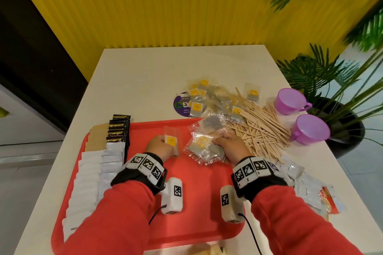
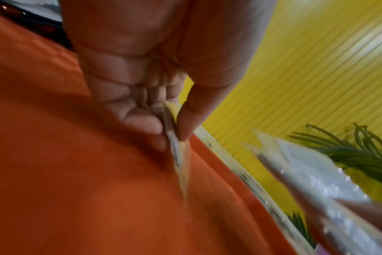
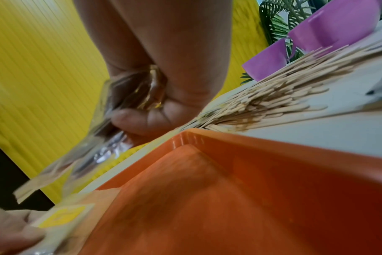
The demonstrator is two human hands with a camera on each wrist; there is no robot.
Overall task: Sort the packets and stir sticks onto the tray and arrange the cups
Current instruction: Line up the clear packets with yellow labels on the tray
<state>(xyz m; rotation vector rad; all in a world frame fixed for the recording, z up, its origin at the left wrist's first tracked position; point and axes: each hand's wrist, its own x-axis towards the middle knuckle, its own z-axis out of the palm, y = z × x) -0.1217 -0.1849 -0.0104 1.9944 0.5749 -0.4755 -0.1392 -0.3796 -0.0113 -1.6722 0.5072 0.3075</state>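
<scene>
A red tray (image 1: 199, 174) lies on the white table. My left hand (image 1: 160, 147) pinches one clear tea-bag packet with a yellow label (image 1: 172, 141) upright over the tray's middle; the left wrist view shows the packet (image 2: 175, 146) edge-on between thumb and fingers. My right hand (image 1: 228, 143) grips a bunch of clear tea-bag packets (image 1: 204, 145) over the tray's far right part, seen crumpled in the palm (image 3: 140, 93). Wooden stir sticks (image 1: 261, 128) lie heaped right of the tray. Two purple cups (image 1: 309, 129) stand at the table's right edge.
White, brown and black-gold packets (image 1: 103, 151) sit in rows along the tray's left side. More tea-bag packets (image 1: 209, 99) lie behind the tray over a round purple sticker. White and orange sachets (image 1: 310, 188) lie at the right front. Potted palms (image 1: 323, 68) stand beside the table.
</scene>
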